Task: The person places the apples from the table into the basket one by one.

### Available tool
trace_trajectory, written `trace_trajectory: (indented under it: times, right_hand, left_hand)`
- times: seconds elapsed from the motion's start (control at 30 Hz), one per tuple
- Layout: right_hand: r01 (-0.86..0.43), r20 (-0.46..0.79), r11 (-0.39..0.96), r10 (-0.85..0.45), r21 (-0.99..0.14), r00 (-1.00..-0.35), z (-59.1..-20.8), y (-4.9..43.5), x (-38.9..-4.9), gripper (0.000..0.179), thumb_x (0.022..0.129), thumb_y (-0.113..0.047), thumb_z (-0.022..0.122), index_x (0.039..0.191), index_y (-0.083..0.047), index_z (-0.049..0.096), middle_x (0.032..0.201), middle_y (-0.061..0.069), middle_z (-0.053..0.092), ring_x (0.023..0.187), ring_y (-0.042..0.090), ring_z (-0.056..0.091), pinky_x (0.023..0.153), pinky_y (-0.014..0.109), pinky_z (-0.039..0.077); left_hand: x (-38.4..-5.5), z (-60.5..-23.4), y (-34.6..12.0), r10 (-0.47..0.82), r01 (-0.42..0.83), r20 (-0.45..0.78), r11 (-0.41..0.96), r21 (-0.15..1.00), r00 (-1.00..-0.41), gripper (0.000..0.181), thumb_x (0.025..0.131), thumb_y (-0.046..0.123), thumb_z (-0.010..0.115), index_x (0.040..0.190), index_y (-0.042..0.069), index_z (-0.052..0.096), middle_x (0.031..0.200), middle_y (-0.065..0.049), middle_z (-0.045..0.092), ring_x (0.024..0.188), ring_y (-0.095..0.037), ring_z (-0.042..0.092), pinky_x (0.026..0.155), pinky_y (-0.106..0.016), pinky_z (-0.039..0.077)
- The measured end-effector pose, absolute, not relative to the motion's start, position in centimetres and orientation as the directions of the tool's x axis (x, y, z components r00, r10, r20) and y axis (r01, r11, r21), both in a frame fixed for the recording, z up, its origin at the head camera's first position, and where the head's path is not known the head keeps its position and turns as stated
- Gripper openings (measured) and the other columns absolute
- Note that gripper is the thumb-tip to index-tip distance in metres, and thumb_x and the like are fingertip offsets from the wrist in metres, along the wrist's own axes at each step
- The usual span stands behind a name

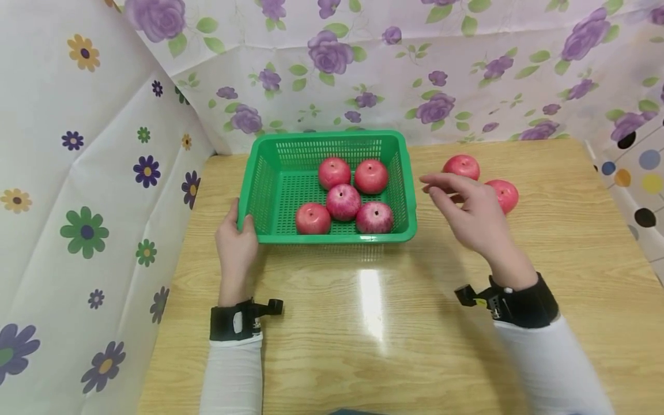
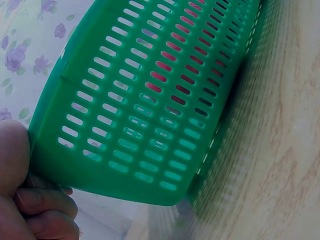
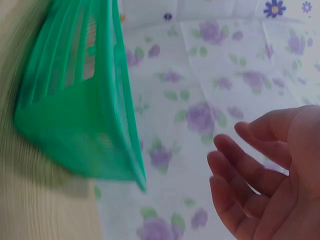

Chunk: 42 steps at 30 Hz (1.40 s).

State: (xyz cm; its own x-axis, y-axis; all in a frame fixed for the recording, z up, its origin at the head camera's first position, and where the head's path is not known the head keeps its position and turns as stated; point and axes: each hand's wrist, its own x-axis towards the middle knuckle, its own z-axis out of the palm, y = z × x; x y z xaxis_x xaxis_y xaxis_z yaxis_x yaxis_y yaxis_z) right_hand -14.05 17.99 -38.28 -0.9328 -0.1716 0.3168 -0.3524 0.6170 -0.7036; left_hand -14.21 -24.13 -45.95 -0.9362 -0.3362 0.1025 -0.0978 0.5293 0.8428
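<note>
A green plastic basket (image 1: 332, 238) with slotted walls stands on the table and holds several red apples (image 1: 313, 218). My left hand (image 1: 236, 246) grips its left end, thumb over the rim and fingers on the outside; in the left wrist view curled fingers (image 2: 47, 210) show at the basket's corner. To the right of the basket, my right hand (image 1: 472, 218) hovers with loosely bent fingers and nothing in them. Beyond that hand lie two more apples, one apple (image 1: 461, 166) farther back and another apple (image 1: 503, 196) partly hidden by the hand.
The wood-grain table (image 1: 311, 346) runs back to a wall covering with purple flowers (image 1: 332, 55). At the left hangs a white sheet with coloured daisies (image 1: 85, 230), and at the right a dotted covering (image 1: 648, 184). Each wrist wears a black strap with a small camera.
</note>
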Motion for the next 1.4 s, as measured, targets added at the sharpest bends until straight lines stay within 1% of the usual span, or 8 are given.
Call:
trace_trajectory:
  times: [0.13, 0.33, 0.53, 0.63, 0.73, 0.9, 1.13, 1.4]
  right_hand:
    - [-0.257, 0.281, 0.664, -0.074, -0.702, -0.957, -39.3, 20.3, -13.7, 0.029, 0.101, -0.031, 0.054, 0.122, -0.019, 0.070, 0.110, -0.004, 0.071, 0.094, 0.008, 0.061, 0.075, 0.017, 0.049]
    - [-0.106, 0.165, 0.718, 0.012, -0.688, -0.986, -40.5, 23.2, -13.1, 0.036, 0.101, -0.038, 0.051, 0.129, -0.020, 0.065, 0.118, 0.004, 0.066, 0.100, 0.020, 0.057, 0.079, 0.040, 0.049]
    - [-0.049, 0.082, 0.754, 0.007, -0.655, -0.997, -41.6, 25.1, -12.8, 0.044, 0.100, -0.039, 0.054, 0.134, -0.011, 0.059, 0.130, 0.015, 0.059, 0.111, 0.035, 0.052, 0.086, 0.058, 0.047]
    - [-0.016, 0.019, 0.786, -0.006, -0.618, -1.000, -42.2, 25.6, -12.6, 0.050, 0.098, -0.041, 0.058, 0.136, -0.008, 0.055, 0.136, 0.023, 0.051, 0.121, 0.045, 0.043, 0.094, 0.070, 0.040]
    - [0.048, -0.057, 0.811, 0.018, -0.582, -0.998, -42.8, 25.8, -12.2, 0.063, 0.094, -0.048, 0.062, 0.141, -0.009, 0.049, 0.141, 0.031, 0.039, 0.127, 0.053, 0.032, 0.096, 0.078, 0.033]
    - [0.137, -0.129, 0.833, 0.079, -0.536, -0.988, -43.9, 25.3, -11.8, 0.084, 0.087, -0.061, 0.064, 0.148, -0.010, 0.039, 0.142, 0.040, 0.026, 0.125, 0.058, 0.026, 0.090, 0.079, 0.037]
    - [0.175, -0.122, 0.835, 0.130, -0.522, -0.984, -45.2, 24.5, -11.7, 0.078, 0.086, -0.050, 0.070, 0.144, -0.007, 0.041, 0.136, 0.040, 0.026, 0.117, 0.056, 0.026, 0.076, 0.075, 0.047]
    - [0.217, -0.157, 0.843, 0.159, -0.493, -0.975, -46.5, 24.2, -12.1, 0.079, 0.086, -0.044, 0.070, 0.143, -0.005, 0.032, 0.130, 0.039, 0.028, 0.113, 0.056, 0.027, 0.073, 0.074, 0.049]
  left_hand:
    - [-14.2, -45.9, -24.1, -0.332, -0.096, 0.102, 0.530, 0.843, -0.938, 0.050, 0.103, 0.012, 0.047, 0.151, 0.003, 0.036, 0.149, -0.014, 0.043, 0.130, -0.018, 0.043, 0.108, -0.039, 0.043]
    - [-14.2, -45.8, -24.2, -0.332, -0.101, 0.093, 0.522, 0.847, -0.939, 0.051, 0.103, 0.013, 0.047, 0.151, 0.004, 0.035, 0.150, -0.014, 0.042, 0.131, -0.018, 0.042, 0.108, -0.038, 0.042]
    - [-14.3, -45.8, -24.3, -0.330, -0.103, 0.089, 0.522, 0.847, -0.940, 0.051, 0.102, 0.013, 0.048, 0.151, 0.005, 0.035, 0.151, -0.013, 0.042, 0.132, -0.018, 0.041, 0.110, -0.039, 0.041]
    - [-14.3, -45.8, -24.2, -0.327, -0.103, 0.088, 0.522, 0.847, -0.941, 0.051, 0.102, 0.013, 0.048, 0.151, 0.005, 0.036, 0.151, -0.014, 0.042, 0.132, -0.018, 0.041, 0.110, -0.039, 0.041]
    - [-14.3, -45.9, -24.2, -0.325, -0.097, 0.092, 0.522, 0.847, -0.941, 0.051, 0.102, 0.013, 0.048, 0.151, 0.004, 0.036, 0.151, -0.014, 0.042, 0.132, -0.018, 0.041, 0.110, -0.039, 0.041]
    - [-14.3, -45.8, -24.3, -0.328, -0.105, 0.089, 0.529, 0.842, -0.940, 0.051, 0.103, 0.014, 0.047, 0.151, 0.004, 0.035, 0.151, -0.013, 0.041, 0.133, -0.015, 0.039, 0.111, -0.038, 0.039]
    - [-14.3, -45.8, -24.3, -0.329, -0.108, 0.083, 0.522, 0.846, -0.941, 0.051, 0.103, 0.014, 0.048, 0.152, 0.006, 0.034, 0.151, -0.012, 0.041, 0.131, -0.016, 0.042, 0.109, -0.038, 0.042]
    - [-14.3, -46.1, -24.3, -0.329, -0.093, 0.096, 0.515, 0.852, -0.940, 0.050, 0.102, 0.012, 0.048, 0.151, 0.004, 0.036, 0.150, -0.013, 0.043, 0.131, -0.018, 0.042, 0.108, -0.040, 0.043]
